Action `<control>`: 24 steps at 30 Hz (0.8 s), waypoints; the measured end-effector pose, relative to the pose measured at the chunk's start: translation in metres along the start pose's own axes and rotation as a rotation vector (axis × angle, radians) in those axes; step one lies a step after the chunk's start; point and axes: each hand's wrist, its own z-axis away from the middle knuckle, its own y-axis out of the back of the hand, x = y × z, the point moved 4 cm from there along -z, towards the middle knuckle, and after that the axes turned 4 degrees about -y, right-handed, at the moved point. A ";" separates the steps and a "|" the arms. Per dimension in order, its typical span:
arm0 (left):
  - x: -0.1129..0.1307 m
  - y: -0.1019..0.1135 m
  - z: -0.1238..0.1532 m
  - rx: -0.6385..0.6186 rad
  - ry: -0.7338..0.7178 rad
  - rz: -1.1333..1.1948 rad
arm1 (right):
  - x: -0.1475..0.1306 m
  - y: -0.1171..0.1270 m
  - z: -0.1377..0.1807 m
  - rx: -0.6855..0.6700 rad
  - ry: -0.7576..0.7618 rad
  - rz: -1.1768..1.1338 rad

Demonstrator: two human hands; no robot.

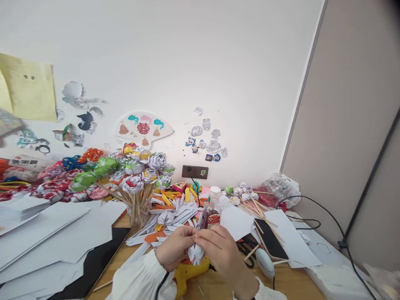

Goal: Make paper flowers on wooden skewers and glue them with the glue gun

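My left hand (173, 248) and my right hand (220, 248) meet low in the middle of the view, both pinched on a small folded white paper flower (195, 253). White sleeves cover both wrists. Under the hands lies a yellow glue gun (187, 273) on the wooden desk (300, 285). Just behind my fingers stands a small glue bottle (211, 208) with a white cap and a red label. Loose folded paper pieces (175, 214) in white, orange and yellow lie in a heap behind the hands.
A jar of paper flowers on sticks (139, 177) stands at centre left. White sheets (59, 237) cover the left. A phone (271, 239), wooden sticks (256, 208), a mouse (265, 262) and black cables (331, 227) lie to the right. Wall socket (195, 171) behind.
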 end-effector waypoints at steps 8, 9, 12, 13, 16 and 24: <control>0.003 0.000 0.006 -0.004 0.104 0.128 | 0.007 -0.001 0.007 0.072 -0.025 0.178; 0.003 -0.003 0.008 -0.022 0.127 0.143 | 0.009 -0.001 0.009 0.119 -0.049 0.203; 0.001 -0.009 0.009 -0.075 0.183 0.159 | 0.016 -0.003 0.014 0.197 -0.111 0.260; -0.001 -0.010 0.008 -0.069 0.179 0.154 | 0.018 -0.004 0.014 0.185 -0.119 0.266; -0.004 -0.008 0.003 0.021 0.097 0.118 | 0.021 -0.008 0.009 0.088 -0.109 0.262; 0.004 -0.004 0.006 0.093 0.004 -0.019 | 0.021 -0.003 0.000 0.018 -0.132 0.173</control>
